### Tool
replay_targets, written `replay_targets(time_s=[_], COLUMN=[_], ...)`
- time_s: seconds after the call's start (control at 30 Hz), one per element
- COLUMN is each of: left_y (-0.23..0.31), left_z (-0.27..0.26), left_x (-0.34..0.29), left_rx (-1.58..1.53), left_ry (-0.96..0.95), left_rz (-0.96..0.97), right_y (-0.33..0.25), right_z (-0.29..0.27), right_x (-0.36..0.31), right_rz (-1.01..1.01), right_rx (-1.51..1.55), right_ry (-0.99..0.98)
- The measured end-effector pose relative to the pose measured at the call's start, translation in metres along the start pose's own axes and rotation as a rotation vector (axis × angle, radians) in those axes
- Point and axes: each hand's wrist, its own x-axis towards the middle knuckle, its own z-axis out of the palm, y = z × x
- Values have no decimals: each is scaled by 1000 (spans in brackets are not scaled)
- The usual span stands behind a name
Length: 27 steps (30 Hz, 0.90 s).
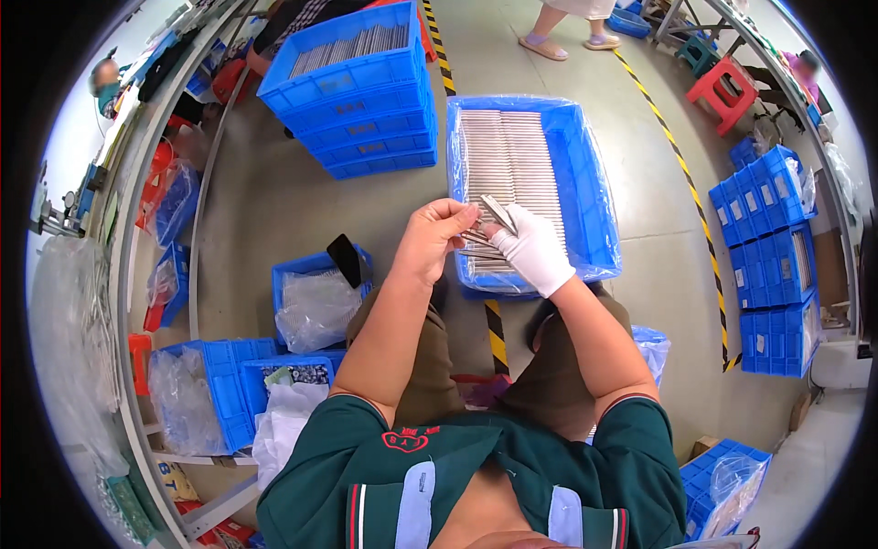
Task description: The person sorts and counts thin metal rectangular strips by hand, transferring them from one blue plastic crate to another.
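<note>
Both my hands are raised close together over the near end of a blue crate [585, 174] lined with clear plastic. My right hand [538, 252], in a white glove with bare fingertips showing, is closed on several slim silvery metal pieces [498, 214] that fan out toward the left. My bare left hand [434, 236] is pinched, its thumb and forefinger at the ends of these pieces; what sits between its fingertips is too small to make out. Below, similar metal pieces [517, 151] lie in tight rows in the crate, with its right strip showing bare blue plastic.
Stacked blue crates [366, 137] stand at the far left, the top one filled with metal pieces. A dark phone [345, 260] rests on a plastic-covered crate near my left knee. More crates [764, 261] and a red stool [722, 94] are at the right. Someone's sandalled feet [546, 46] are ahead.
</note>
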Motion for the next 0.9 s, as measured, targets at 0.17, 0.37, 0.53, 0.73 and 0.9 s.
replay_targets(time_s=[0.17,0.37,0.53,0.73,0.9], left_y=[-2,-3,-1,2,7], left_z=[1,0,1,-6,-1], left_x=[-1,-2,-1,0,0], left_rx=[32,168,193,202,68], left_ry=[20,24,-97,-4,-40], left_rz=[-22,101,248,173,154], right_y=[3,-1,1,9,4], right_z=[3,-2,-3,-4,-8], right_x=[0,0,2,5,-1], right_rz=[9,-58,-40,69,286], right_rx=[-28,-265,-113,153,553], right_ry=[50,25,-8,-143,-373])
